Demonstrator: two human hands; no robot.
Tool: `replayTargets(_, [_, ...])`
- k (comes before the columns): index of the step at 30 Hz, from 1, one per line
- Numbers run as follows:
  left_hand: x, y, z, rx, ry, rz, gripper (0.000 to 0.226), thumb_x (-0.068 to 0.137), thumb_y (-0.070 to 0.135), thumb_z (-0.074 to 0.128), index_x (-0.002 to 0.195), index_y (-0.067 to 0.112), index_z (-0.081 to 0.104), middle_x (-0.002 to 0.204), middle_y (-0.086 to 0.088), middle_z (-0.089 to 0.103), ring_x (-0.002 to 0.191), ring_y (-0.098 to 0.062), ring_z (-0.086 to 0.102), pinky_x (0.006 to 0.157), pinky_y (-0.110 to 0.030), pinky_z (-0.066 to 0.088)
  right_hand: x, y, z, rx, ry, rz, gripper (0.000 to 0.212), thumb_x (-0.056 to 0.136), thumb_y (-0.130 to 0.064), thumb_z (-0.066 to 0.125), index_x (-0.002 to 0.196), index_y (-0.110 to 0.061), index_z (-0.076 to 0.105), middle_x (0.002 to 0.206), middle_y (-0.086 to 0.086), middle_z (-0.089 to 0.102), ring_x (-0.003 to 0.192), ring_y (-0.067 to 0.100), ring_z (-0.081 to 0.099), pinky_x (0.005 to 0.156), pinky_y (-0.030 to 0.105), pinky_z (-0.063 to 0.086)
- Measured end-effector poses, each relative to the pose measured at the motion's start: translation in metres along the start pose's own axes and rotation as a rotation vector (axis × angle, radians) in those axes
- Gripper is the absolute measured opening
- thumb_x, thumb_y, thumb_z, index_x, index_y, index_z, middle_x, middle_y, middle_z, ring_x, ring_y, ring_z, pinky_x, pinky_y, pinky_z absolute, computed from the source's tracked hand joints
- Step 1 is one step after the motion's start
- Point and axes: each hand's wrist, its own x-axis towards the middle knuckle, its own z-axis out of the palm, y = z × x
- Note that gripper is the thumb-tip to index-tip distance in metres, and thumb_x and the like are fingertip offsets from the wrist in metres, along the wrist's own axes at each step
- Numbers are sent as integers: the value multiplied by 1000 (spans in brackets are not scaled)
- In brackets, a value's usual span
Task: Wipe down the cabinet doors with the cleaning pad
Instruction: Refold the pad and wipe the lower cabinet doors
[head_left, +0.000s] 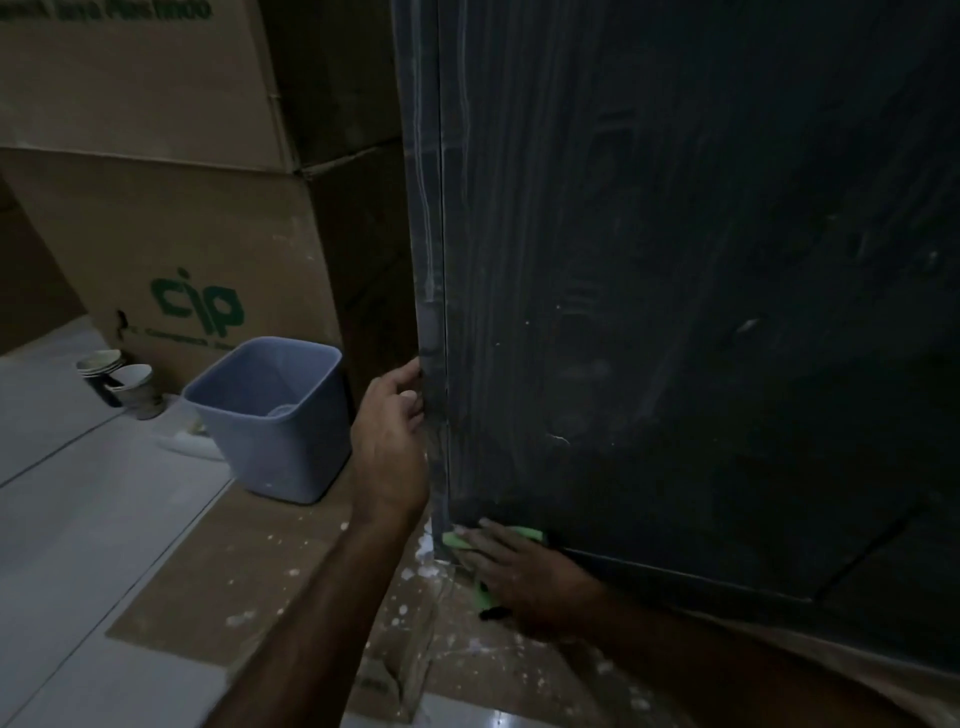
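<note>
Green cleaning pad (524, 534) sits at the dark cabinet door (675, 312) bottom corner; our right hand (524, 577) presses it flat, fingers straight. Our left hand (392, 441) curls round the door edge. Grey bin (275, 415) nearby on the floor.

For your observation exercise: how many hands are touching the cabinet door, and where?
2. The left hand grips the door's left edge, low down. The right hand presses the green pad against the door's bottom left corner. No other hands show.
</note>
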Motion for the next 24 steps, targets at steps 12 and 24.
replayTargets(12, [2, 7, -6, -2, -56, -13, 36, 111, 21, 31, 134, 17, 59, 136, -2, 64, 118, -5, 64, 86, -12, 52, 49, -6, -32, 129, 50, 80, 54, 104, -38, 46, 150, -10, 46, 161, 9, 39, 156, 32, 19, 128, 55, 1])
replayTargets(24, [3, 16, -2, 44, -52, -7, 30, 106, 28, 32, 118, 24, 60, 116, 9, 67, 98, 9, 67, 75, -10, 53, 25, 8, -51, 15, 137, 93, 51, 100, -28, 35, 143, -13, 58, 153, 4, 51, 148, 29, 39, 125, 52, 13])
